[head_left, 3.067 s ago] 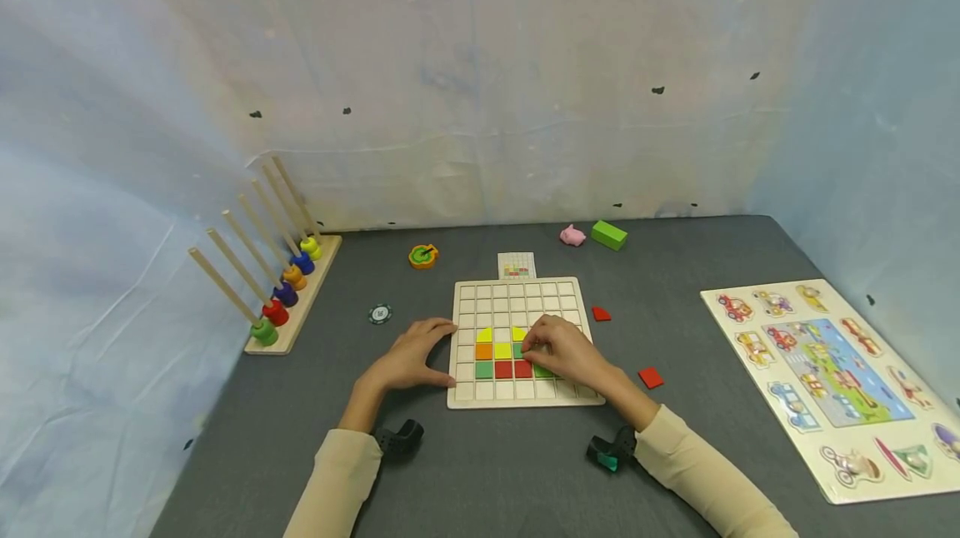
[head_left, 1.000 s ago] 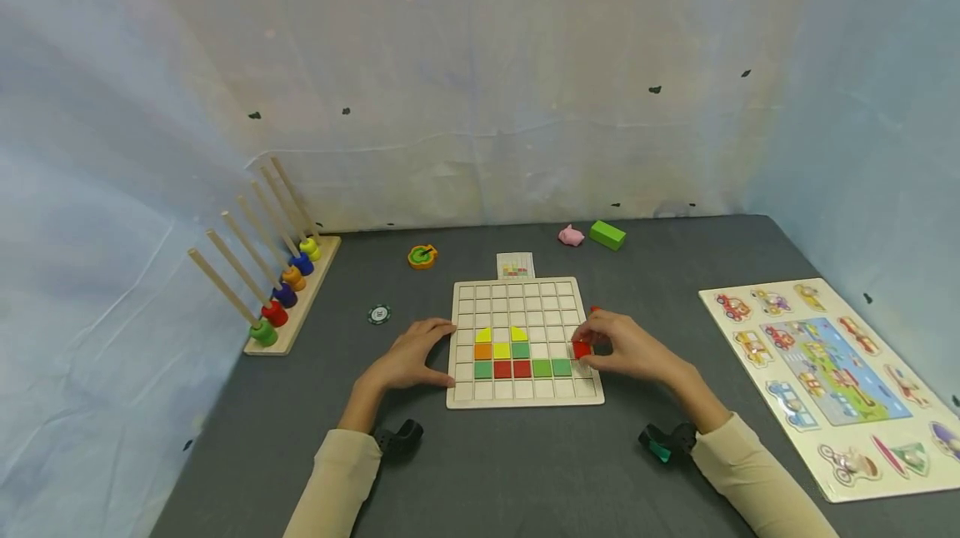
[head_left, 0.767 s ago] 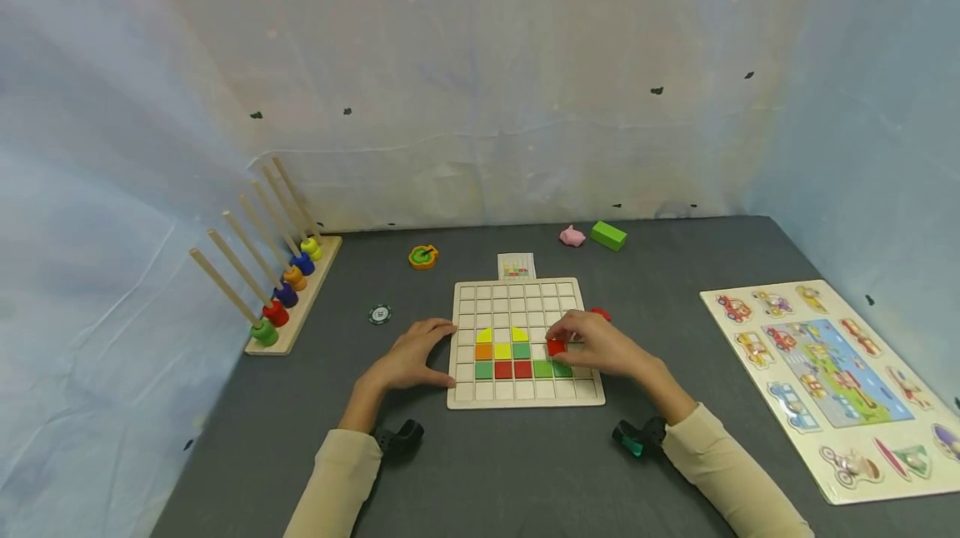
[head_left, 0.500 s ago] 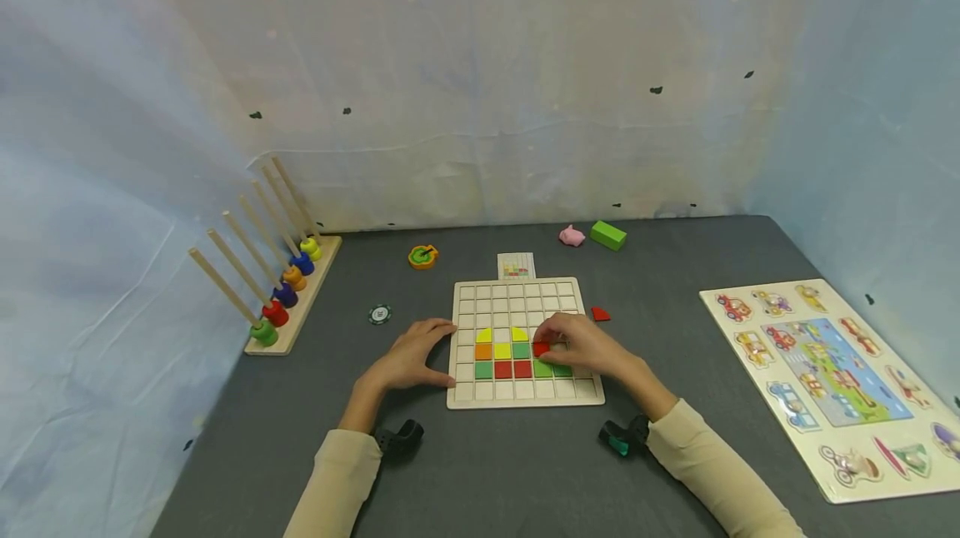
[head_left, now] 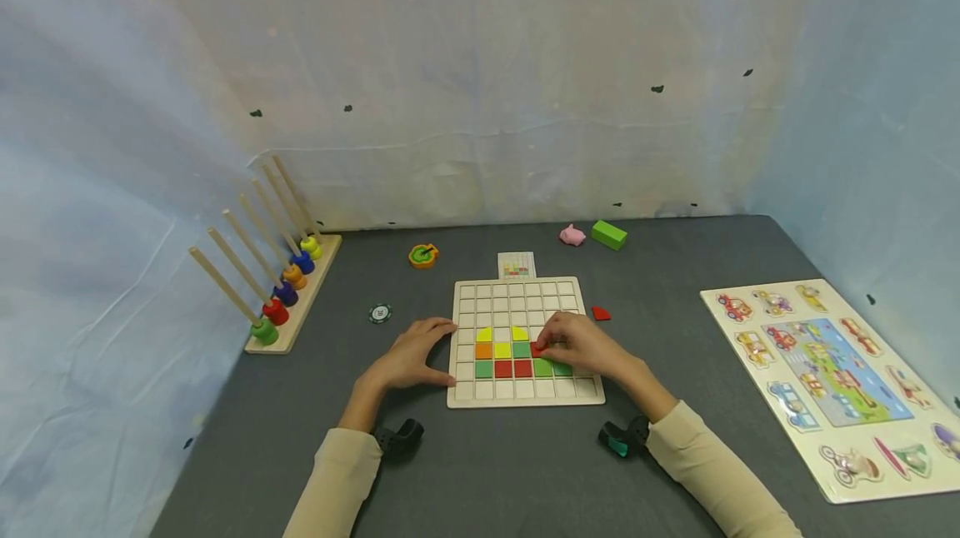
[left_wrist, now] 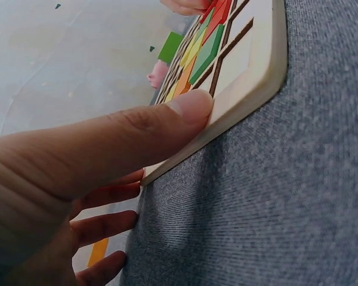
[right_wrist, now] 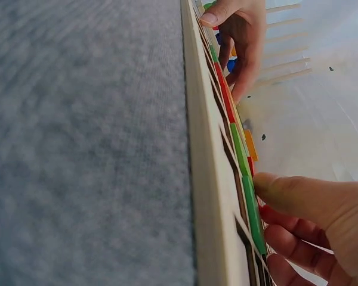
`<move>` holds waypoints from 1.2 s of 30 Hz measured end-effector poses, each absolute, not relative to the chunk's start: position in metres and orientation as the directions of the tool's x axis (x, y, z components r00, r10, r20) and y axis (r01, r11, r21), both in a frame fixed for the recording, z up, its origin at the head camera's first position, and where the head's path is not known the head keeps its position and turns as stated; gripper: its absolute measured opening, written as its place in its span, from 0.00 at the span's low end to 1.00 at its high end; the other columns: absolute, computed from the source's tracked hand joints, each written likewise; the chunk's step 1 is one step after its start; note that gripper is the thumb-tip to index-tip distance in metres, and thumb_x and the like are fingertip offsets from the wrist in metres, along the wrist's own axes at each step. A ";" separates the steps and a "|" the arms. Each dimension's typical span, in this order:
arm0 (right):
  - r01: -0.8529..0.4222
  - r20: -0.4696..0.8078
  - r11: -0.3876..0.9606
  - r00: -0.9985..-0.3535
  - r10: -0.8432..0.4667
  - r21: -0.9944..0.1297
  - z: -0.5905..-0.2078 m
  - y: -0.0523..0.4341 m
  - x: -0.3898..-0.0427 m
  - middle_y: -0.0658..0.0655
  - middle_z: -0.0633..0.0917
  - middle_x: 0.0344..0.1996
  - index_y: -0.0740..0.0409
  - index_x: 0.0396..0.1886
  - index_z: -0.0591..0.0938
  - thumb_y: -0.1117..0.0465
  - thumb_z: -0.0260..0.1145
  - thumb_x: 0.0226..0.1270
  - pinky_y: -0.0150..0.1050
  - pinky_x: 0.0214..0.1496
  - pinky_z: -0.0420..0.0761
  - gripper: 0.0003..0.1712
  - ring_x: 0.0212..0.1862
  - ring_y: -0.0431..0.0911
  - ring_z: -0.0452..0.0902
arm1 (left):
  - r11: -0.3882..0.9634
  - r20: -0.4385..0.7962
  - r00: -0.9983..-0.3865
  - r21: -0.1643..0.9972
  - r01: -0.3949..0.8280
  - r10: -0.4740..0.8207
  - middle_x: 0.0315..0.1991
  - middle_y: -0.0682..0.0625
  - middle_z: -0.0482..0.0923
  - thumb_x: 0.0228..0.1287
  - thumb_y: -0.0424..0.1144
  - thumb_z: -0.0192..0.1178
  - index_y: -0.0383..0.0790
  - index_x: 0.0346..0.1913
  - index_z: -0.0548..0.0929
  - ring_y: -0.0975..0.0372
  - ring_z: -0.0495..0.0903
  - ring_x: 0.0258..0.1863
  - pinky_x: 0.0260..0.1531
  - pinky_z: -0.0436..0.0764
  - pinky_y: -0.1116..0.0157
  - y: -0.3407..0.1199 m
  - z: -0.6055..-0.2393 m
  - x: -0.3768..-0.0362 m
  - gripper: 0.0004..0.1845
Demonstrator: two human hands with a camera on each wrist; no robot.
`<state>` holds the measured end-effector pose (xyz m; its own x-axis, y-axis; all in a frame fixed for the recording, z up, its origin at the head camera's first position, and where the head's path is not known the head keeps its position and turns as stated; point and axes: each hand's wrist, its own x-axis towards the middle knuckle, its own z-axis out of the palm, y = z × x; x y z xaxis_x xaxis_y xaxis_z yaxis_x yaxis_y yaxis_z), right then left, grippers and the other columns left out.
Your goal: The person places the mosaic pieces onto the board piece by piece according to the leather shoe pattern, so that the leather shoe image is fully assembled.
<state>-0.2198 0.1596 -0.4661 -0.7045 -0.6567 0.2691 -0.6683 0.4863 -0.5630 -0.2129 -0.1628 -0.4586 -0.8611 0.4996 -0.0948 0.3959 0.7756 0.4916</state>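
Note:
A wooden grid board [head_left: 516, 306] lies on the table, with yellow, orange, green and red tiles in several of its cells. My right hand [head_left: 583, 345] pinches a red square tile [head_left: 536, 351] at the cell just right of a green tile [head_left: 521, 350]. Two more green tiles sit in the row below, partly under that hand. At the board's left edge rests my left hand [head_left: 408, 357], thumb and fingers spread. In the left wrist view, the thumb [left_wrist: 167, 116] touches the board's rim. From the right wrist, my fingers hide the pinched tile.
A small pattern card [head_left: 516, 265] lies behind the board. To its right is a red quarter-round tile [head_left: 601, 314]. A peg stacker [head_left: 300, 305] stands left, a picture puzzle [head_left: 817, 438] right. Poker chip [head_left: 380, 313], pink pig [head_left: 572, 235] and green block [head_left: 609, 235] lie around.
My right hand left the green tiles, picked the red square tile up from the table's right side and carried it left to the cell beside the green tile. The left hand has stayed put.

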 end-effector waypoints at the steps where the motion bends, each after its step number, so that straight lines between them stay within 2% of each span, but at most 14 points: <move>1: -0.668 0.268 0.488 -0.705 -0.657 -0.561 -0.466 0.160 -0.220 0.51 0.82 0.35 0.55 0.35 0.85 0.62 0.70 0.57 0.36 0.41 0.75 0.06 0.39 0.41 0.75 | 0.776 -0.096 -0.861 0.491 0.395 0.499 0.66 0.47 0.62 0.42 0.56 0.73 0.43 0.67 0.65 0.51 0.58 0.66 0.62 0.57 0.45 -0.163 -0.459 -0.213 0.48; 8: -0.690 0.277 0.513 -0.697 -0.661 -0.511 -0.465 0.159 -0.220 0.49 0.82 0.33 0.54 0.33 0.84 0.62 0.70 0.56 0.37 0.41 0.75 0.04 0.37 0.40 0.74 | 0.774 -0.092 -0.863 0.496 0.393 0.497 0.66 0.47 0.62 0.42 0.55 0.73 0.42 0.67 0.66 0.50 0.58 0.66 0.62 0.57 0.45 -0.162 -0.457 -0.212 0.48; 15: -0.700 0.299 0.496 -0.688 -0.661 -0.514 -0.466 0.162 -0.222 0.50 0.81 0.33 0.54 0.33 0.85 0.62 0.69 0.57 0.36 0.39 0.74 0.04 0.36 0.41 0.73 | 0.773 -0.090 -0.861 0.494 0.397 0.500 0.66 0.47 0.62 0.42 0.55 0.73 0.42 0.67 0.66 0.51 0.58 0.66 0.62 0.57 0.46 -0.163 -0.459 -0.213 0.48; 18: -0.686 0.344 0.518 -0.715 -0.608 -0.510 -0.466 0.167 -0.225 0.52 0.80 0.34 0.55 0.34 0.84 0.63 0.69 0.58 0.35 0.36 0.74 0.04 0.35 0.42 0.73 | 0.776 -0.091 -0.862 0.490 0.397 0.499 0.66 0.47 0.62 0.42 0.55 0.73 0.43 0.67 0.65 0.51 0.58 0.66 0.62 0.57 0.46 -0.163 -0.460 -0.214 0.48; 24: -0.570 0.412 0.642 -0.819 -0.398 -0.512 -0.467 0.188 -0.233 0.58 0.76 0.32 0.61 0.38 0.81 0.67 0.68 0.57 0.40 0.33 0.73 0.09 0.32 0.47 0.71 | 0.770 -0.084 -0.861 0.499 0.398 0.501 0.66 0.46 0.62 0.42 0.55 0.73 0.42 0.67 0.65 0.50 0.57 0.66 0.62 0.57 0.44 -0.163 -0.461 -0.213 0.48; 30: -0.387 0.328 0.768 -0.913 -0.243 -0.510 -0.474 0.208 -0.237 0.62 0.74 0.35 0.66 0.44 0.78 0.65 0.69 0.57 0.46 0.37 0.72 0.16 0.35 0.50 0.71 | 0.769 -0.088 -0.860 0.500 0.399 0.504 0.66 0.46 0.62 0.42 0.55 0.73 0.42 0.67 0.65 0.50 0.57 0.66 0.62 0.56 0.44 -0.163 -0.460 -0.213 0.48; 36: -0.344 0.283 0.789 -0.933 -0.225 -0.509 -0.479 0.219 -0.236 0.64 0.74 0.37 0.68 0.47 0.79 0.64 0.68 0.59 0.49 0.40 0.73 0.18 0.37 0.53 0.72 | 0.770 -0.088 -0.863 0.502 0.394 0.498 0.66 0.47 0.61 0.42 0.55 0.73 0.43 0.67 0.65 0.50 0.57 0.66 0.62 0.56 0.44 -0.163 -0.460 -0.213 0.48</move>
